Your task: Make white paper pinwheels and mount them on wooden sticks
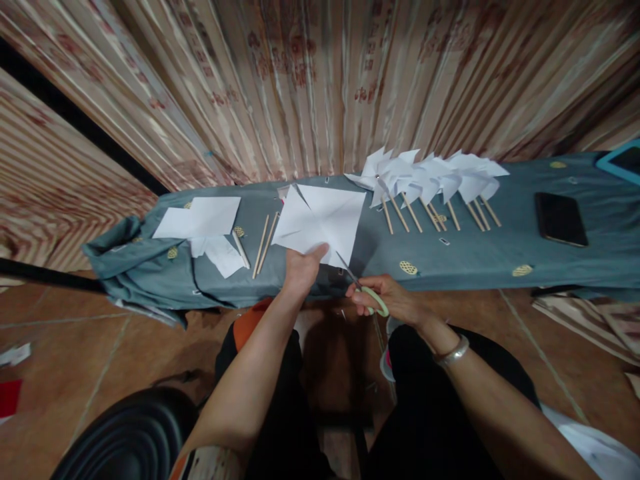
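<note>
My left hand [302, 268] pinches the near edge of a square sheet of white paper [327, 217], thumb on top. Slits run in from the sheet's corners at the far left and left. In my right hand [383, 297] are scissors [374, 300] with light green handles. Their blades meet the paper's near right corner, to the right of my left thumb. Several white paper pinwheels [430, 177] on wooden sticks lie in an overlapping row to the right of the sheet. Two bare wooden sticks [261, 247] rest to its left.
White paper sheets [215, 215] and a white pen-like stick [241, 249] lie at the left of the cloth-covered table [480, 263]. A dark phone [561, 219] and a blue-edged device [623, 160] are at the right. A curtain [310, 87] hangs behind; a black stool [127, 437] stands lower left.
</note>
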Tool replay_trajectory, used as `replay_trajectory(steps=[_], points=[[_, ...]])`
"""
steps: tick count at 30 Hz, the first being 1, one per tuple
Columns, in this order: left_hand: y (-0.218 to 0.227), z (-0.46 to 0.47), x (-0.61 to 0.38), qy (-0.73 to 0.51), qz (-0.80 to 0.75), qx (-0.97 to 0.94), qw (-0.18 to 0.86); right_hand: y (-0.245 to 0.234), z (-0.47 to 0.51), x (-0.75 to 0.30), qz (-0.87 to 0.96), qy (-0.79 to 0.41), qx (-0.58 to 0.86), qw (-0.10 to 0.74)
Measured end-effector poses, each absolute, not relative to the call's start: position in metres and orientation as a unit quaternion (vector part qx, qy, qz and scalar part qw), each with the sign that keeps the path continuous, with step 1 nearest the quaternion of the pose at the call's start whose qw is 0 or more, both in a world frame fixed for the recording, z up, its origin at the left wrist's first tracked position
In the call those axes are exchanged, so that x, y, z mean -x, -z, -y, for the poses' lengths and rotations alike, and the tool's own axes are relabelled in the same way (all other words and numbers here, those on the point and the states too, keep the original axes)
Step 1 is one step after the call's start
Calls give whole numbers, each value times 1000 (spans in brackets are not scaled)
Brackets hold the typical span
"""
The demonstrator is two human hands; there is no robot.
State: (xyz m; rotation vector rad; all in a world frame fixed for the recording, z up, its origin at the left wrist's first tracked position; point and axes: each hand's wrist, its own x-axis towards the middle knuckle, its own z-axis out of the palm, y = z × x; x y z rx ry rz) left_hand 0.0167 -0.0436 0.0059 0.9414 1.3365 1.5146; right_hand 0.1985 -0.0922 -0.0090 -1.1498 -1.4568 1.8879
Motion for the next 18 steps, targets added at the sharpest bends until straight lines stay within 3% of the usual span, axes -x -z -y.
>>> replay_trajectory(steps=[18], points=[[-4,44,-20,-621,-524,-369,451,11,91,-197,526,-696,420,252]])
